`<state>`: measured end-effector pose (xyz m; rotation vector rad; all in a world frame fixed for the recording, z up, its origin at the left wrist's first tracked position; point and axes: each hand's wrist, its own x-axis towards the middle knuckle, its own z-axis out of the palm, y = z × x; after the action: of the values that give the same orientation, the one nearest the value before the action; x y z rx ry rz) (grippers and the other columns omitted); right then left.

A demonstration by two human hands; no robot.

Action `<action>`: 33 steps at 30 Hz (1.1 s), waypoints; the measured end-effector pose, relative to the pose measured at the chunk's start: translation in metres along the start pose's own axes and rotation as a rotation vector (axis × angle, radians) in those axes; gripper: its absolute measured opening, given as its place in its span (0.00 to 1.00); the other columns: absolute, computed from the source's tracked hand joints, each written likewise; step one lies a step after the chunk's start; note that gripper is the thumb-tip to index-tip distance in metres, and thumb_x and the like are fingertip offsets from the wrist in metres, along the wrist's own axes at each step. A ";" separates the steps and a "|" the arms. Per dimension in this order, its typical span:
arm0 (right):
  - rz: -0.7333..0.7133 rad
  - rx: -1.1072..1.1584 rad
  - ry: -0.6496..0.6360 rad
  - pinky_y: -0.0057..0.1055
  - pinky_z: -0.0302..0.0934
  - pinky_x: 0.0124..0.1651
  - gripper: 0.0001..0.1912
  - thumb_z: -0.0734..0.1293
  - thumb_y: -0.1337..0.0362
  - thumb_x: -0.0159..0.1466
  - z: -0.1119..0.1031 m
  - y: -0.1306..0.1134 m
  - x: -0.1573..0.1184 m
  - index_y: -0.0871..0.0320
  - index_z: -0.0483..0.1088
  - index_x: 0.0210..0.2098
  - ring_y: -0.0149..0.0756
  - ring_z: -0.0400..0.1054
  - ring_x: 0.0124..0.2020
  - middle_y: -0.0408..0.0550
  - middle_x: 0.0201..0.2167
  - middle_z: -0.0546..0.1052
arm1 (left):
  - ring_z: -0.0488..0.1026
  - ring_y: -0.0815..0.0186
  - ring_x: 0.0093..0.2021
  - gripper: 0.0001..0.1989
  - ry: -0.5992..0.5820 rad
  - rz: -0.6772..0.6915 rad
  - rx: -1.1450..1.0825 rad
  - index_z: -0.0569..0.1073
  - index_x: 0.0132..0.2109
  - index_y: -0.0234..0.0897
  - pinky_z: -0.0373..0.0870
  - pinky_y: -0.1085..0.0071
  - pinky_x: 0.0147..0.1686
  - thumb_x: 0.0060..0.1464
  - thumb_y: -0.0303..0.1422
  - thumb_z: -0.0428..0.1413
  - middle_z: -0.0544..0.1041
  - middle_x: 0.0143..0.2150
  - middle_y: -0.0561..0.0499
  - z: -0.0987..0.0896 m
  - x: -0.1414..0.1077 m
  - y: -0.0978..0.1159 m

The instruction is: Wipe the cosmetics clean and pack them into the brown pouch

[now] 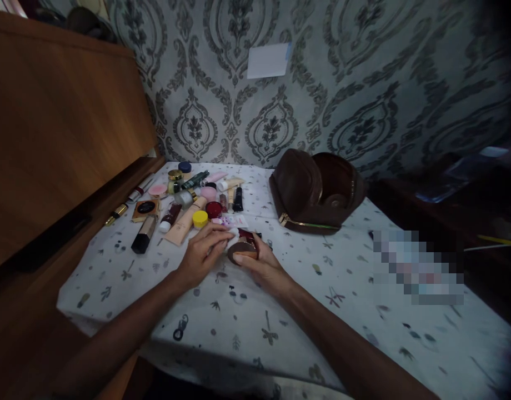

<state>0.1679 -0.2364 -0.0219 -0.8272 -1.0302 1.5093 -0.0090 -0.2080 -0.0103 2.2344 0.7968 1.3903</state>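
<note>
Over the middle of the table, my right hand [267, 266] is wrapped round a round brown compact [243, 250] with a dark red part behind it. From the other side, my left hand [205, 250] pinches a small white wad [233, 238] against the compact's edge. Just beyond my left hand lie a yellow-lidded jar [200, 219], a dark red round jar [214, 209] and a peach tube [186, 221]. A dark bottle [144, 234] lies further left.
Several more cosmetics [193, 180] spread over the back left of the patterned cloth [239, 316]. An unzipped brown bag [314, 191] stands at the back right. A wooden cabinet [68, 105] borders the left side; a patterned wall rises behind.
</note>
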 end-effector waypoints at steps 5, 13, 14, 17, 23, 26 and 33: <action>0.004 -0.039 -0.088 0.30 0.63 0.44 0.27 0.79 0.62 0.48 -0.004 0.002 0.000 0.54 0.70 0.46 0.34 0.70 0.39 0.43 0.39 0.77 | 0.73 0.62 0.48 0.11 -0.006 0.007 0.021 0.77 0.47 0.38 0.71 0.65 0.48 0.65 0.29 0.50 0.76 0.45 0.45 -0.001 0.001 0.000; 0.016 -0.077 -0.057 0.30 0.62 0.41 0.27 0.80 0.62 0.45 -0.004 0.003 0.001 0.55 0.71 0.43 0.34 0.69 0.37 0.43 0.37 0.76 | 0.74 0.61 0.45 0.11 -0.013 -0.095 0.028 0.77 0.45 0.38 0.71 0.63 0.46 0.65 0.30 0.49 0.77 0.41 0.45 -0.001 0.002 -0.005; 0.012 -0.081 -0.046 0.30 0.62 0.41 0.26 0.80 0.61 0.45 -0.004 0.003 0.002 0.55 0.71 0.42 0.35 0.69 0.37 0.43 0.37 0.76 | 0.74 0.61 0.45 0.11 -0.018 -0.108 0.029 0.77 0.45 0.37 0.71 0.63 0.46 0.64 0.30 0.49 0.77 0.41 0.46 -0.001 0.002 -0.006; 0.004 -0.086 -0.004 0.31 0.63 0.42 0.26 0.80 0.61 0.44 -0.003 0.001 0.003 0.54 0.70 0.40 0.36 0.70 0.37 0.43 0.37 0.77 | 0.74 0.60 0.44 0.11 -0.034 -0.123 0.037 0.77 0.45 0.37 0.71 0.64 0.45 0.64 0.30 0.50 0.77 0.41 0.46 -0.002 0.002 -0.006; -0.022 -0.134 0.088 0.30 0.62 0.41 0.25 0.79 0.60 0.44 -0.002 -0.002 0.004 0.55 0.69 0.39 0.35 0.69 0.35 0.41 0.34 0.76 | 0.74 0.62 0.43 0.09 -0.029 -0.099 0.045 0.77 0.44 0.37 0.71 0.66 0.44 0.63 0.30 0.52 0.77 0.40 0.47 -0.002 0.002 -0.005; -0.060 -0.177 0.115 0.30 0.62 0.40 0.24 0.79 0.59 0.45 -0.005 0.000 0.005 0.55 0.69 0.38 0.34 0.68 0.35 0.41 0.34 0.75 | 0.75 0.62 0.45 0.09 -0.033 -0.065 0.038 0.77 0.45 0.37 0.71 0.67 0.45 0.62 0.29 0.53 0.78 0.40 0.47 -0.002 0.001 -0.004; -0.076 -0.312 0.111 0.32 0.62 0.42 0.24 0.77 0.60 0.46 -0.006 -0.001 0.006 0.55 0.68 0.40 0.36 0.68 0.36 0.41 0.34 0.75 | 0.73 0.63 0.48 0.11 -0.026 0.051 0.047 0.76 0.49 0.38 0.71 0.65 0.48 0.65 0.28 0.50 0.76 0.46 0.45 -0.001 -0.002 -0.001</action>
<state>0.1726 -0.2290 -0.0232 -1.0649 -1.2181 1.2412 -0.0108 -0.2087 -0.0122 2.3189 0.7770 1.3758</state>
